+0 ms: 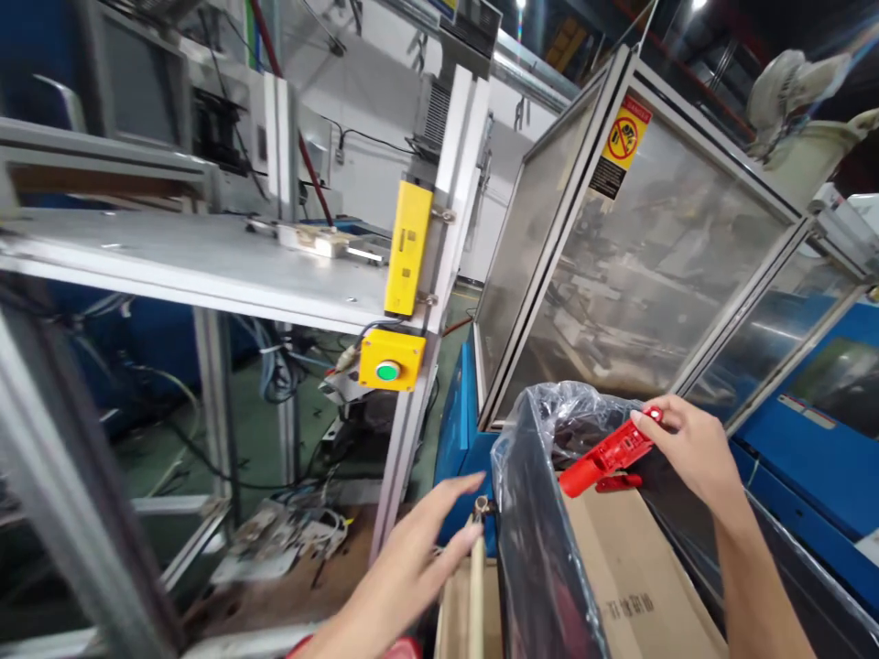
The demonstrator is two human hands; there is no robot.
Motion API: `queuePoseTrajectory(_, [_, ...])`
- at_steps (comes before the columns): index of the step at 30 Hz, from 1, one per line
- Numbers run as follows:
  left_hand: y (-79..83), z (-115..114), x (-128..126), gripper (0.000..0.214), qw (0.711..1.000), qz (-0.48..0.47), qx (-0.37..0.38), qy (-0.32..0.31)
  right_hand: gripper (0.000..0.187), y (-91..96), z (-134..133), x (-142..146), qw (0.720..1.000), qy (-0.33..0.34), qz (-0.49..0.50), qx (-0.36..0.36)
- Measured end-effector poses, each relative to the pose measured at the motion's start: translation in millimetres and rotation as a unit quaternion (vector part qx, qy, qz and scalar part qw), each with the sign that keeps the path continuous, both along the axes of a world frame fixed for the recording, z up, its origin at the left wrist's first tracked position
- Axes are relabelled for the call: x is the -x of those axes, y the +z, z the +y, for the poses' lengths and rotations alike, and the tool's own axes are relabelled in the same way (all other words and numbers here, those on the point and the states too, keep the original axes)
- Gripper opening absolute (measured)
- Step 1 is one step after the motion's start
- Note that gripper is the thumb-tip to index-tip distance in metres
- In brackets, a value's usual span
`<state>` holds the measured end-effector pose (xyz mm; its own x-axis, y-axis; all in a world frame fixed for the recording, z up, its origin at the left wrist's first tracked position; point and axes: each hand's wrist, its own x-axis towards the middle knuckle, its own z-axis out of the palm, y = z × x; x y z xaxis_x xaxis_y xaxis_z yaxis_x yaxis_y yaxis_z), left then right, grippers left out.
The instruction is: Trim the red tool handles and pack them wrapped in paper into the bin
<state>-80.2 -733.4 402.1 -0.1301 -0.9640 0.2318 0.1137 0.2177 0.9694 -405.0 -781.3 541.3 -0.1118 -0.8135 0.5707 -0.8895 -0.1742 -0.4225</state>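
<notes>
My right hand (697, 453) pinches one end of a red molded plastic part (608, 452). The part slants down to the left above the mouth of a box lined with clear plastic (532, 458). Below it, another red piece (618, 482) is partly hidden, beside a brown cardboard surface (628, 572) with printed characters. My left hand (429, 540) is held out left of the lined box, its fingers stretched and thumb apart, with nothing in it. A pale rod (477, 586) stands just by its thumb; whether they touch I cannot tell.
A yellow box with a green button (388, 371) sits on an aluminum post under a yellow safety device (410, 247). The metal table (185, 261) extends left. Behind the lined box rises a clear-panelled machine guard (659, 256) with a danger label. Red plastic (402, 649) shows at the bottom edge.
</notes>
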Motion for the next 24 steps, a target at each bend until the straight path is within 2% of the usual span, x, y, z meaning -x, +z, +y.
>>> queuePoseTrajectory(3, [39.2, -0.3, 21.0, 0.071, 0.986, -0.07, 0.15, -0.002, 0.031, 29.7, 24.9, -79.9, 0.995, 0.039, 0.093, 0.015])
queuePoseTrajectory(5, [51.8, -0.2, 24.4, 0.07, 0.983, -0.049, 0.176, 0.003, 0.032, 37.3, 32.0, -131.3, 0.984, 0.053, 0.17, 0.017])
queuePoseTrajectory(6, [51.9, -0.4, 20.9, 0.066, 0.984, -0.02, 0.176, 0.007, 0.034, 39.1, 33.5, -153.3, 0.977, 0.059, 0.202, 0.017])
queuePoseTrajectory(8, [41.3, -1.3, 3.2, 0.059, 0.988, 0.075, 0.132, -0.014, 0.038, 41.0, 34.2, -187.6, 0.969, 0.075, 0.234, 0.017])
queuePoseTrajectory(10, [23.7, -2.0, -25.2, 0.06, 0.977, 0.194, 0.043, -0.073, 0.045, 42.2, 33.3, -209.5, 0.971, 0.098, 0.215, 0.024])
queuePoseTrajectory(12, [7.8, -2.4, -58.7, 0.06, 0.941, 0.304, -0.044, -0.141, 0.051, 41.5, 32.4, -224.3, 0.975, 0.126, 0.178, 0.038])
queuePoseTrajectory(14, [-2.1, -3.1, -92.4, 0.056, 0.903, 0.378, -0.083, -0.187, 0.05, 36.1, 33.4, -238.6, 0.974, 0.156, 0.154, 0.05])
queuePoseTrajectory(16, [-6.4, -5.1, -125.1, 0.052, 0.883, 0.408, -0.081, -0.217, 0.045, 23.9, 38.0, -257.0, 0.969, 0.195, 0.144, 0.053])
queuePoseTrajectory(19, [-8.4, -10.1, -173.9, 0.049, 0.881, 0.41, -0.047, -0.229, 0.036, -9.8, 52.4, -295.6, 0.961, 0.24, 0.12, 0.07])
queuePoseTrajectory(22, [-8.7, -14.8, -224.1, 0.046, 0.872, 0.43, -0.033, -0.231, 0.029, -61.6, 69.4, -350.4, 0.955, 0.265, 0.081, 0.104])
queuePoseTrajectory(24, [-7.3, -17.2, -256.1, 0.045, 0.856, 0.454, -0.033, -0.244, 0.029, -100.7, 78.0, -395.8, 0.964, 0.237, 0.039, 0.114])
